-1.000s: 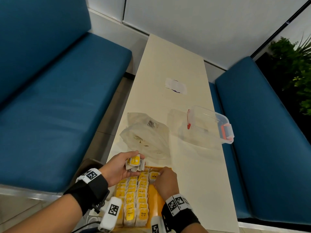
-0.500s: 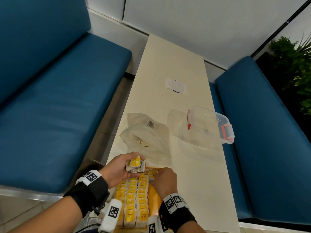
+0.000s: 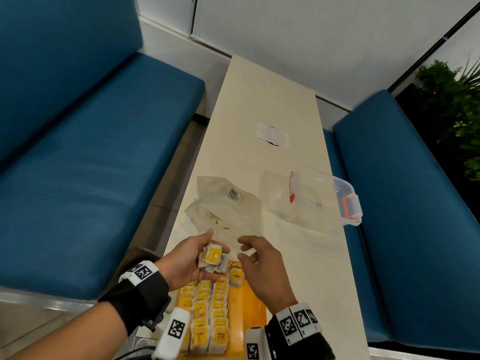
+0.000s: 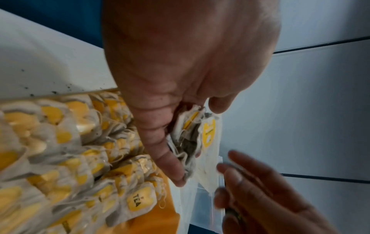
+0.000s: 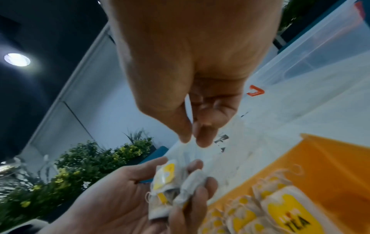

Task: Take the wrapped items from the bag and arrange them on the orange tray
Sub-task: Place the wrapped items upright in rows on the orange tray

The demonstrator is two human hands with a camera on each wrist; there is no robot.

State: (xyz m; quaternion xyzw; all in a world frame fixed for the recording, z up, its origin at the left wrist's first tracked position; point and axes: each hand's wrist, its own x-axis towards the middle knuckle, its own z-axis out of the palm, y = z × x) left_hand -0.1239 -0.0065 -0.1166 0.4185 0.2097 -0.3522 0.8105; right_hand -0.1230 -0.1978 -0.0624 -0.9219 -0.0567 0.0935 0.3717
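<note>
Yellow-tagged tea bags (image 3: pixel 213 257) sat bunched in left hand (image 3: pixel 187 263), fingers curled round them, just past orange tray (image 3: pixel 255 302) at 12 o'clock. Right hand (image 3: pixel 262 266) hovered loose, holding nothing. Best pinch top bag only; strings may snag neighbours.

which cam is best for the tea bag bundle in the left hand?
Head view: the tea bag bundle sits unobstructed in the left hand, yellow label up. The left wrist view shows it edge-on, partly hidden behind fingers. The right wrist view shows it low in frame, side-on and blurred.
</note>
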